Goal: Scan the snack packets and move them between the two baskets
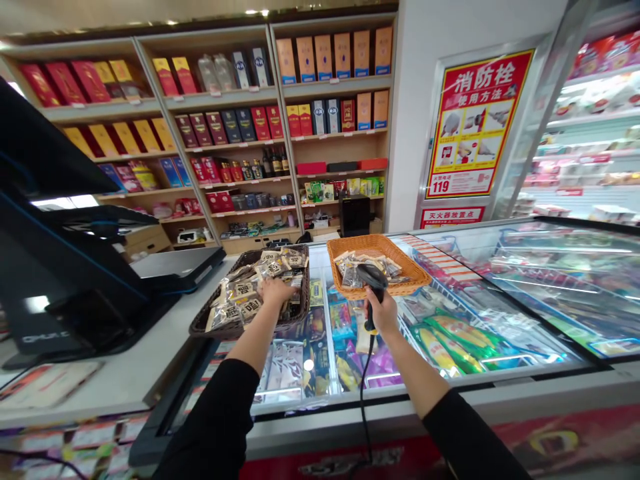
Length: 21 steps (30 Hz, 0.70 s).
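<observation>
My left hand [275, 291] rests on small beige snack packets [243, 289] heaped in a dark brown wicker basket [199, 327]. Its thumb points out to the right, apart from the fingers, whose tips are partly lost among the packets; I see no packet held. My right hand [384, 312] is wrapped around the handle of a black barcode scanner [374, 280]. The scanner's head hangs over the near edge of an orange-tan wicker basket [417, 270], which holds more packets [350, 275]. From the handle a black cable [364, 393] runs down over the freezer's front.
Both baskets stand on a glass-topped chest freezer [320, 400] full of packaged goods. To the left are a checkout terminal [50, 267] and a flat scale [175, 267] on a white counter [125, 347]. Shelves [220, 143] of boxes line the back wall.
</observation>
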Each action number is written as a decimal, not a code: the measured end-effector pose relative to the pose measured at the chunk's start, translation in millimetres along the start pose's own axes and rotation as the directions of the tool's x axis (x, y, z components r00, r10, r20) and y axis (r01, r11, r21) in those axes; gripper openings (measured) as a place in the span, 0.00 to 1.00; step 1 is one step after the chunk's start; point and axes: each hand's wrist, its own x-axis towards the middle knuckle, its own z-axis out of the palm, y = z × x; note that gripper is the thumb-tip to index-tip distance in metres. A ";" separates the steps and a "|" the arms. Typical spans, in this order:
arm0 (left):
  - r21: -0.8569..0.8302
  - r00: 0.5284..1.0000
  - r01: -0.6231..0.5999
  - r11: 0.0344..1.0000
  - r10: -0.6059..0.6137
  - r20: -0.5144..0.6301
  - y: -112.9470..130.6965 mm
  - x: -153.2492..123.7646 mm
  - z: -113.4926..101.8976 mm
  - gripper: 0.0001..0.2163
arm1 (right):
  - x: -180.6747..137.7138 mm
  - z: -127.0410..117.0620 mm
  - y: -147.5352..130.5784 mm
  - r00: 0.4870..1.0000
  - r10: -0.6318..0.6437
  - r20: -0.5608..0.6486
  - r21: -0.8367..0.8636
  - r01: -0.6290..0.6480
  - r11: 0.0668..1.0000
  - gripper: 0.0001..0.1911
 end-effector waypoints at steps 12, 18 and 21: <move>-0.172 0.975 -0.127 0.977 0.090 -0.205 -6.7 -8.9 -8.1 0.16 | 1.4 0.1 2.5 1.000 -0.014 0.013 -0.027 0.014 1.000 0.22; -0.528 0.990 -0.129 0.839 0.083 -0.111 -10.6 1.1 4.5 0.20 | 1.4 1.3 4.2 1.000 -0.022 0.022 -0.008 0.022 1.000 0.21; -0.805 0.973 -0.225 0.549 0.170 -0.156 -10.7 -1.6 5.3 0.24 | 0.6 2.2 4.0 0.999 -0.037 0.032 -0.014 0.037 0.999 0.19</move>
